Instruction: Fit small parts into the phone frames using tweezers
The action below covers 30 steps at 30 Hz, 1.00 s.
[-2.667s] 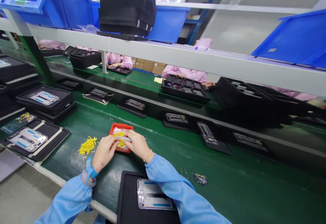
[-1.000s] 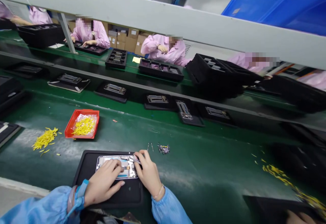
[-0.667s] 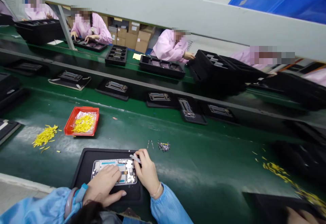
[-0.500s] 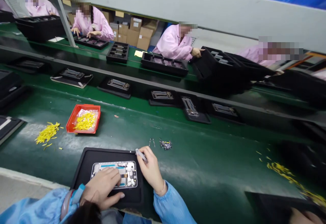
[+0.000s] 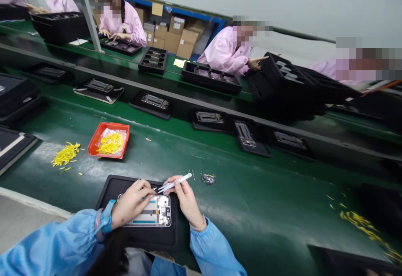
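A silver phone frame (image 5: 155,216) lies in a black tray (image 5: 157,238) at the near edge of the green bench. My right hand (image 5: 186,200) grips white tweezers (image 5: 173,183) whose tips point left, just above the frame's top edge. My left hand (image 5: 132,202) hovers over the frame's left part with its fingertips pinched together at the tweezer tips; what they hold is too small to make out. A blue strap sits on my left wrist.
A red tray of yellow strips (image 5: 109,140) and a loose yellow pile (image 5: 65,154) lie to the left. Small metal parts (image 5: 208,178) lie beyond my right hand. Black trays with phone frames ride the conveyor (image 5: 207,121). People in pink coats work across the line.
My hands left the red tray and came to the phone frame. In the last second my left hand lifted off the frame and pinched toward the tweezer tips, and the tweezers swung to point left.
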Motion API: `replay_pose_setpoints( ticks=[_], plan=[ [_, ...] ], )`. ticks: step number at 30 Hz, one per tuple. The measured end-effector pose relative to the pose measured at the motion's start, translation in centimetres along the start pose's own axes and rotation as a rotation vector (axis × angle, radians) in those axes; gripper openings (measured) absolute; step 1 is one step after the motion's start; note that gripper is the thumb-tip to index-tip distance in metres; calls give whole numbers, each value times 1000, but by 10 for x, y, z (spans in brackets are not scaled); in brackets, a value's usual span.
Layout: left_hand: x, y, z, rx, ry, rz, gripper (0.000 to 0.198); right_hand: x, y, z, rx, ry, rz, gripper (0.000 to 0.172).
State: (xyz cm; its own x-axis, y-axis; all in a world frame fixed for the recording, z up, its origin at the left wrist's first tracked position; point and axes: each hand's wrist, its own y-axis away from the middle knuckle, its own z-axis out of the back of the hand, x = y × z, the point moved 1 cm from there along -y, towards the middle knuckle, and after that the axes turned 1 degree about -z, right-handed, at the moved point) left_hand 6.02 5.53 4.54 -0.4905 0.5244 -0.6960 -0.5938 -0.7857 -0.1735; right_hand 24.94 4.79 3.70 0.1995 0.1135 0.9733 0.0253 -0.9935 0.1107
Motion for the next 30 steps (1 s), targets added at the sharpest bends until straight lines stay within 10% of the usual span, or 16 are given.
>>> replay_pose_setpoints(
  ticks=[30],
  plan=[
    [-7,-5,1,-1,-17,29,16,4,15,1,6,292,283,12]
  ],
)
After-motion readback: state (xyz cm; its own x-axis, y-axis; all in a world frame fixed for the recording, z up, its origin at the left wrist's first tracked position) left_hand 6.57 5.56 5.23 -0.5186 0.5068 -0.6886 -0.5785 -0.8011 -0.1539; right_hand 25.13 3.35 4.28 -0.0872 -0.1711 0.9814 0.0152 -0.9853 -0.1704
